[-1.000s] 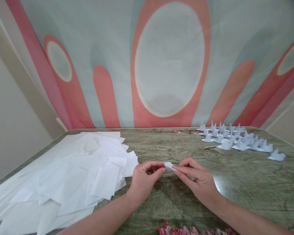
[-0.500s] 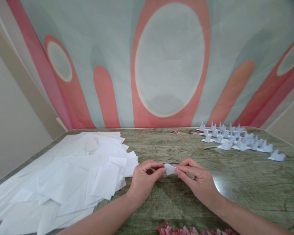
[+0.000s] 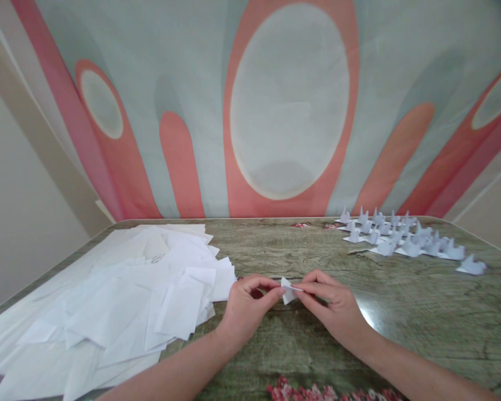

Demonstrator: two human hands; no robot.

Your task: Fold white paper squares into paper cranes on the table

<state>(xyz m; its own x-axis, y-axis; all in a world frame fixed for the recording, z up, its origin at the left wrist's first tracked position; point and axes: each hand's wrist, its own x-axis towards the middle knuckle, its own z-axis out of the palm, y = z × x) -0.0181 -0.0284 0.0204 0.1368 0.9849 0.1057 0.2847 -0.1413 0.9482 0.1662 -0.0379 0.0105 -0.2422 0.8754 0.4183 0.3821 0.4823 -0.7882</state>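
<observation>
Between my two hands, just above the table, is a small folded piece of white paper (image 3: pixel 289 292). Its left end is pinched by the thumb and forefinger of my left hand (image 3: pixel 250 301). My right hand (image 3: pixel 329 301) pinches a thin point at its right side. The paper has angled flaps, with one corner standing up near the left fingertips; its exact folds are too small to make out. Farther back on the right stand several folded white paper birds (image 3: pixel 401 234) in rows, with one bird (image 3: pixel 471 265) set apart at the right end.
Loose white paper squares and sheets (image 3: pixel 121 306) lie in a wide heap on the left of the wood-patterned table (image 3: pixel 254 245). A printed pink flower pattern (image 3: pixel 304 390) shows at the near edge. Behind the table hangs a pink and grey-green patterned backdrop (image 3: pixel 209 111).
The folded paper has turned between my fingers, and its flaps now stand more apart, with a corner pointing up. Both hands have barely shifted.
</observation>
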